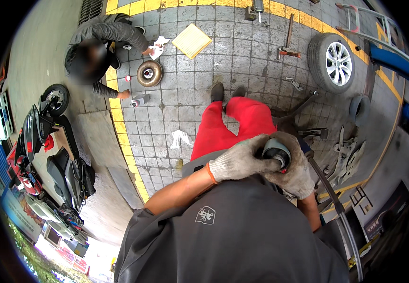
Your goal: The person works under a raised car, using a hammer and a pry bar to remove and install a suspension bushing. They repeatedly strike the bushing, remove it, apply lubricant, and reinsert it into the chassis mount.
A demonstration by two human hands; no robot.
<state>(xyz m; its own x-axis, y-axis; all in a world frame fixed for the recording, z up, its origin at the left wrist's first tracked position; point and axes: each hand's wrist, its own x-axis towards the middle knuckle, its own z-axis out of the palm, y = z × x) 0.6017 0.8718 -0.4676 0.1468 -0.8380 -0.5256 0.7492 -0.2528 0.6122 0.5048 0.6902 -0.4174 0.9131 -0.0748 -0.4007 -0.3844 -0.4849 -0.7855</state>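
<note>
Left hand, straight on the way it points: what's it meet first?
Left hand would meet the grey-rimmed black round part first; its thumb appears to touch it. Right hand looks next in line, though exact depth is unclear.

The hands (240, 160) wear soiled white gloves (301, 179), the left edged orange. The grey shirt (251, 236) bears a pale shield emblem (205, 215); trousers (251, 115) are red, shoes (217, 92) dark.

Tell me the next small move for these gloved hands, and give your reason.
Probably steady the round dark part with the right hand and ease the left hand slightly aside for a clearer look, since both hands wrap around it and cover much of its surface.
</note>
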